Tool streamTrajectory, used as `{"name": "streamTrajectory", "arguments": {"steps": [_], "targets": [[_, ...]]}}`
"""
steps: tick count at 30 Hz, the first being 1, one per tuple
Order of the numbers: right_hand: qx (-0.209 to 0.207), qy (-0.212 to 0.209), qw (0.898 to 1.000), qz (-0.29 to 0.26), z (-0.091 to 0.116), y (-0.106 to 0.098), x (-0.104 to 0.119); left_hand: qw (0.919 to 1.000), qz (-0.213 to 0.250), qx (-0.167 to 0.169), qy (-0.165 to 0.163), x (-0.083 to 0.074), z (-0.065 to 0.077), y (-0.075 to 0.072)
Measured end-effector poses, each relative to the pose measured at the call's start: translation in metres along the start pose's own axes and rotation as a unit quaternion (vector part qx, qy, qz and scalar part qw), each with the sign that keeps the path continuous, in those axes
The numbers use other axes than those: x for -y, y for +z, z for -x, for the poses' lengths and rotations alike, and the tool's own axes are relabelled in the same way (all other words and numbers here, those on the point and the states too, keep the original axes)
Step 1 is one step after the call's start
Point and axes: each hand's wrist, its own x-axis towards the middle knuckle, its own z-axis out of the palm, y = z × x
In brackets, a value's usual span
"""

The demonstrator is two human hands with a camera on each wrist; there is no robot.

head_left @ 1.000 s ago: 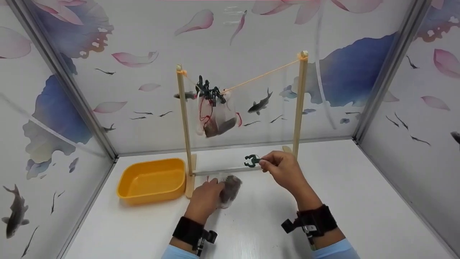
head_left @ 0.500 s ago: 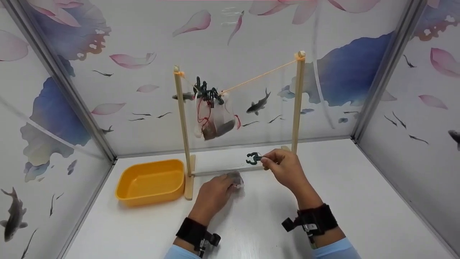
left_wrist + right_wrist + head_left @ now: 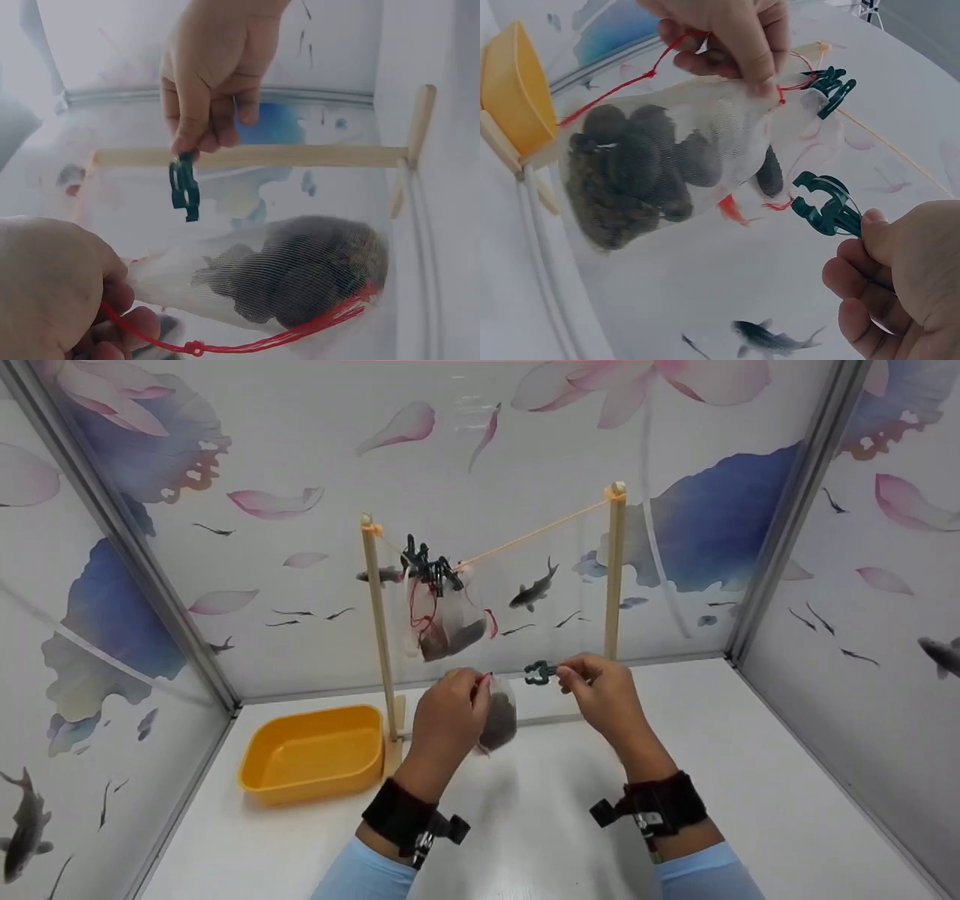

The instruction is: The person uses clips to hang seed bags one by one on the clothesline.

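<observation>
My left hand (image 3: 450, 716) pinches the gathered top of a white mesh drawstring bag (image 3: 500, 720), which hangs above the table. Dark, rounded lumps fill its lower part in the right wrist view, and a red drawstring (image 3: 619, 94) trails along it. In my right hand (image 3: 609, 701) a dark green clip (image 3: 826, 204) is pinched by its handle end, its jaws spread and pointing at the bag. A small gap separates clip and bag. Behind them, similar bags (image 3: 459, 622) hang bunched from an orange string (image 3: 544, 536), held by several dark green clips (image 3: 431, 570).
Two wooden posts, left (image 3: 379, 622) and right (image 3: 615, 577), carry the sagging string. A yellow basin (image 3: 311, 791) stands left of the left post on the white table (image 3: 540, 825). Patterned panels enclose the back and sides.
My left hand has lifted the bag off the table, up and toward the clip; the bag now hangs down. My right hand keeps the clip at nearly the same place, slightly higher.
</observation>
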Motion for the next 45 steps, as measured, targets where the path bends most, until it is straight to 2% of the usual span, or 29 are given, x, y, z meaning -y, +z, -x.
{"name": "streamTrajectory", "arguments": {"steps": [3,5,8,12,15,18,21,24,26,29,34,39,41,43,45], "targets": [[-0.014,-0.056,0.998,0.04,-0.024,-0.018,0.02,0.9997,0.011,-0.018,0.013,-0.012,-0.032,-0.015],[-0.021,-0.097,0.992,0.074,-0.043,-0.029,0.038,0.9995,0.014,-0.022,0.016,-0.018,-0.056,-0.024],[-0.034,-0.162,0.977,0.133,-0.07,-0.041,0.066,0.9997,0.009,-0.022,0.011,-0.025,-0.086,-0.036],[-0.053,-0.231,0.955,0.18,-0.103,-0.048,0.104,0.9997,-0.016,-0.018,0.006,-0.032,-0.114,-0.045],[-0.045,-0.249,0.948,0.195,-0.125,-0.046,0.125,0.9965,-0.081,-0.02,0.002,-0.035,-0.129,-0.048],[-0.019,-0.238,0.948,0.211,-0.143,-0.042,0.138,0.9843,-0.175,-0.025,0.0,-0.035,-0.14,-0.048],[0.002,-0.217,0.951,0.221,-0.155,-0.036,0.142,0.9677,-0.25,-0.03,0.004,-0.033,-0.148,-0.046],[0.023,-0.204,0.953,0.225,-0.163,-0.029,0.144,0.9563,-0.289,-0.045,0.011,-0.029,-0.151,-0.042],[0.035,-0.204,0.952,0.225,-0.166,-0.025,0.144,0.9515,-0.302,-0.058,0.014,-0.027,-0.152,-0.041],[0.059,-0.197,0.952,0.227,-0.168,-0.018,0.144,0.9477,-0.311,-0.07,0.015,-0.025,-0.151,-0.04],[0.104,-0.166,0.95,0.242,-0.166,-0.009,0.143,0.9463,-0.316,-0.068,0.012,-0.024,-0.147,-0.041],[0.15,-0.145,0.942,0.263,-0.16,-0.005,0.141,0.9353,-0.346,-0.072,0.015,-0.023,-0.141,-0.038],[0.16,-0.138,0.938,0.275,-0.157,-0.006,0.139,0.9332,-0.351,-0.071,0.024,-0.025,-0.14,-0.037],[0.167,-0.135,0.935,0.282,-0.154,-0.007,0.137,0.9345,-0.348,-0.069,0.03,-0.026,-0.139,-0.037],[0.164,-0.142,0.934,0.282,-0.15,-0.007,0.135,0.9405,-0.331,-0.069,0.033,-0.027,-0.136,-0.04]]}}
